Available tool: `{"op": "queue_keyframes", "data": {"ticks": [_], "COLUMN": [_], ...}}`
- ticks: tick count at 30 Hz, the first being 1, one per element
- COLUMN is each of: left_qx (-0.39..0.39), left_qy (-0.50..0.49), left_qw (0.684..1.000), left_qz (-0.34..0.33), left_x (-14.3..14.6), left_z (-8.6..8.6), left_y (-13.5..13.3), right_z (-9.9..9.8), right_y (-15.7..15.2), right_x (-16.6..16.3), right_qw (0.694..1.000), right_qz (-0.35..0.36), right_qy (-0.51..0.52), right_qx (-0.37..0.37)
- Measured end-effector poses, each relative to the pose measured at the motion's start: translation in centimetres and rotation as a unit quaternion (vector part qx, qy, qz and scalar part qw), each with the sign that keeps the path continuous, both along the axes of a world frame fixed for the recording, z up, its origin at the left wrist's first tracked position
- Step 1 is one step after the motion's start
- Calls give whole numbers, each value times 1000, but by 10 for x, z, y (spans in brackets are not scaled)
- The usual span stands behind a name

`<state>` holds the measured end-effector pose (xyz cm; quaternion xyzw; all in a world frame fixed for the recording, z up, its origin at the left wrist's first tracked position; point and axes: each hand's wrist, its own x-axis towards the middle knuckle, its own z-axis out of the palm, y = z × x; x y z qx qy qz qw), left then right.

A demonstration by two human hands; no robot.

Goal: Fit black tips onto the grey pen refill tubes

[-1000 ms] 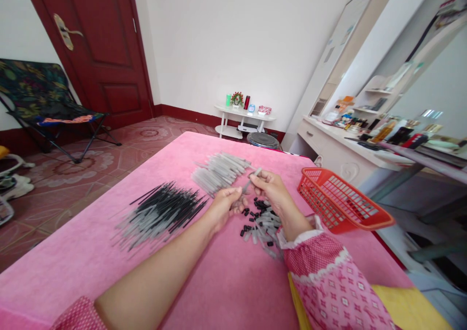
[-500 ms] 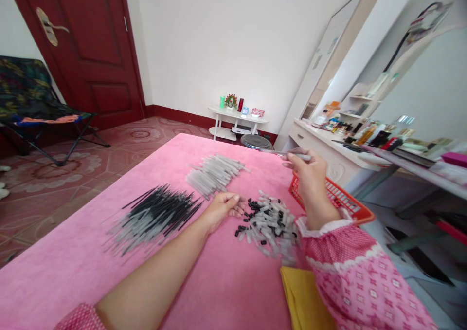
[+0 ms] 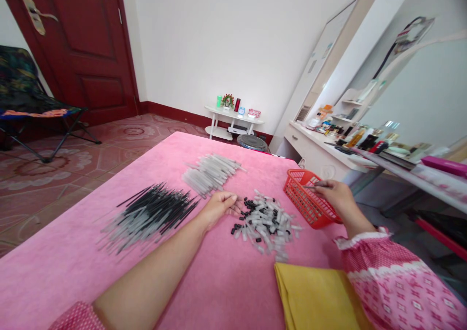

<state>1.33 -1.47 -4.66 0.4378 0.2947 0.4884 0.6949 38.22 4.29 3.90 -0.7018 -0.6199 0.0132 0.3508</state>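
Note:
My right hand is pinched around a slim pen, held nearly level over the red plastic basket. My left hand rests on the pink cloth with its fingers loosely stretched and apart, and I see nothing in it. Just right of its fingertips lies a loose heap of small black and clear pen caps. Beyond the left hand is a stack of clear pen barrels. To its left spreads a pile of thin black-and-clear pen refills.
The pink cloth covers the table. A folded yellow cloth lies at the near right. Past the table stand a small white shelf and a round stool. A dresser with bottles is at the right, a folding chair at the left.
My right hand has moved right and lower with the pen, which is now over the basket. The basket shows more fully. My left hand has stayed in place on the cloth.

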Motion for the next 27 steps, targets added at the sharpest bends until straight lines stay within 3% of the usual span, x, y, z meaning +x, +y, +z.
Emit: {"op": "queue_keyframes", "data": {"ticks": [3,6,10,13,16,19,22,27], "left_qx": [-3,-9,-9,24,84,85,52,45], "left_qy": [-10,-8,4,35,57,22,-17,-19], "left_qw": [1000,1000,1000,998,975,943,931,932], "left_qz": [-4,-3,1,53,198,320,362,359], "left_x": [0,1,1,0,-5,-12,-17,-17], "left_z": [2,2,2,5,10,12,11,10], "left_y": [-1,0,0,-3,-4,-2,3,5], "right_z": [7,26,35,17,-10,-30,-39,-45], "right_y": [-7,-16,-19,-15,-12,-12,-15,-18], "right_x": [-8,-36,-102,-160,-209,-244,-263,-270], "right_qw": [995,995,990,957,929,896,879,900], "right_qz": [-7,-13,141,285,364,434,453,384], "right_qy": [-29,-81,-29,-17,-43,-93,-145,-191], "right_qx": [-90,-52,-2,-43,-50,-33,-47,-84]}}
